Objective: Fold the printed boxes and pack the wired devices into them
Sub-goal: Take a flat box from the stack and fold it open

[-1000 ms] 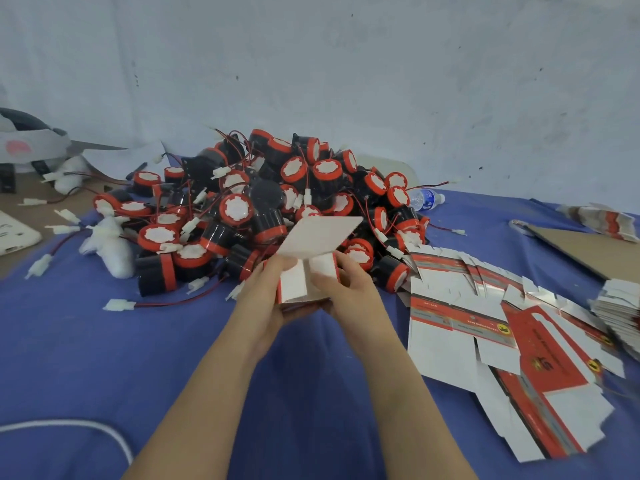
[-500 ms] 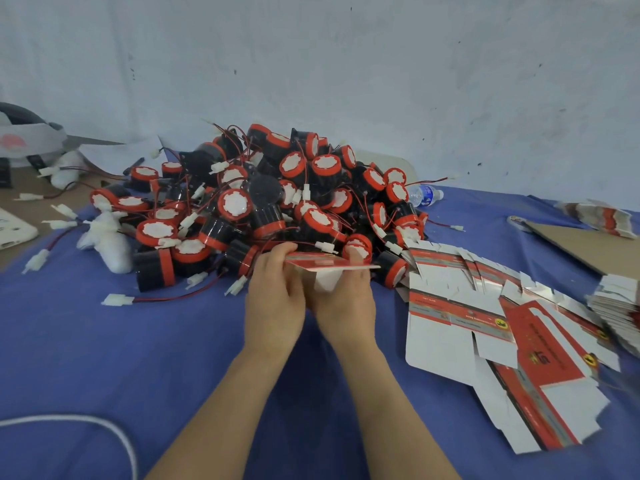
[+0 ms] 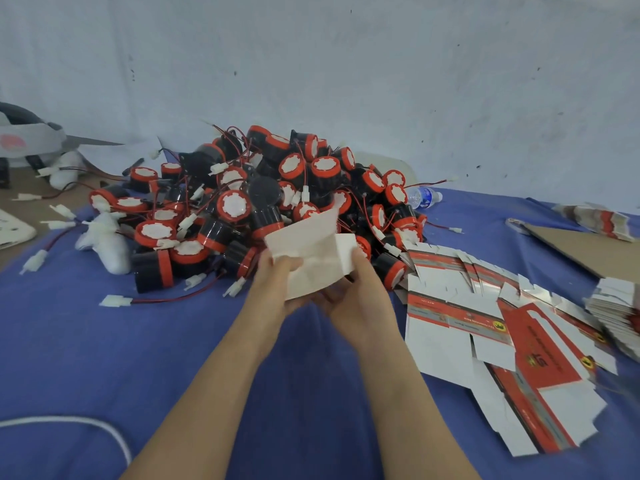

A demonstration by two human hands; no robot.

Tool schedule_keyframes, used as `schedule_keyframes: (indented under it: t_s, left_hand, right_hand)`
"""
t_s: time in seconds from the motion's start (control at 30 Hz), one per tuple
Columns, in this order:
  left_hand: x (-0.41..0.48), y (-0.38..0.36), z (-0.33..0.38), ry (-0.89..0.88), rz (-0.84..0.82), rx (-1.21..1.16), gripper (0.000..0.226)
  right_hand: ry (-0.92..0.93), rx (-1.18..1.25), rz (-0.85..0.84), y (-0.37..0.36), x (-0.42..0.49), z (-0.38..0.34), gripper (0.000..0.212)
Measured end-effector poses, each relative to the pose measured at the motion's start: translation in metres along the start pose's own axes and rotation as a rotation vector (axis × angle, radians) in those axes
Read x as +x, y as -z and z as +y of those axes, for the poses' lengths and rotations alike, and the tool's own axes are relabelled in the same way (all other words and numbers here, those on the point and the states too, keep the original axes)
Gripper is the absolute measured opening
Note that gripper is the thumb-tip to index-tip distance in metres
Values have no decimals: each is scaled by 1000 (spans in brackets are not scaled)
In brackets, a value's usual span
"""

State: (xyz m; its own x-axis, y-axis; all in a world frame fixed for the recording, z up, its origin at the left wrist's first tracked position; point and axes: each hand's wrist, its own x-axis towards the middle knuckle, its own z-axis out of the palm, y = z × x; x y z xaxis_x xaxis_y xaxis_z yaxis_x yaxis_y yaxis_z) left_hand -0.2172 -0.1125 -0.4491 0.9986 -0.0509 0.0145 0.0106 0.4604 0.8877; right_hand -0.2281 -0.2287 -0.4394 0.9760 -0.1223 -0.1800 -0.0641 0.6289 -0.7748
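Both hands hold one half-folded printed box point(image 3: 313, 252) above the blue cloth, its plain white inner side facing me. My left hand point(image 3: 275, 284) grips its left edge with the thumb on top. My right hand point(image 3: 356, 296) grips its right side from below. Just behind the box lies a big heap of black-and-red round wired devices point(image 3: 249, 202) with white connectors on red wires. Flat unfolded red-and-white printed boxes point(image 3: 485, 327) are spread on the cloth to the right of my right arm.
A blue cloth point(image 3: 104, 358) covers the table. White foam lumps point(image 3: 104, 242) lie left of the heap, a water bottle point(image 3: 423, 197) behind it. A cardboard sheet point(image 3: 581, 249) and stacked flat boxes point(image 3: 620, 306) sit far right. A white cable point(image 3: 86, 424) curves at lower left.
The box was edge-on and level between my hands half a second ago; now it is tipped up and spread, white inside toward me. Both hands stayed in front of the heap.
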Motion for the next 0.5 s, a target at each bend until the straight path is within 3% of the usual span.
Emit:
schedule_keyframes:
  t_s: [0.07,0.13,0.23,0.33,0.37,0.43,0.5]
  left_hand:
    - [-3,3,5,66,-242,-183,33]
    - [-5,3,8,44,-289,-128,45]
    - [-5,1,11,-42,0,97,51]
    - [-1,7,10,-243,281,340,55]
    - [1,10,7,-306,328,400,57]
    - [3,14,1,-359,393,484,56]
    - [2,13,2,-308,404,400,55]
  right_hand:
    - [-25,61,1,6,0,-6,30]
    - [22,55,-30,13,1,-12,33]
    - [197,-131,-103,14,2,-16,31]
    - [376,-556,-23,7,-1,-9,26]
    - [417,-645,-5,4,-3,-6,24]
    - [433,-724,23,0,-3,-3,42]
    - [443,-750,86,-3,-5,-2,46]
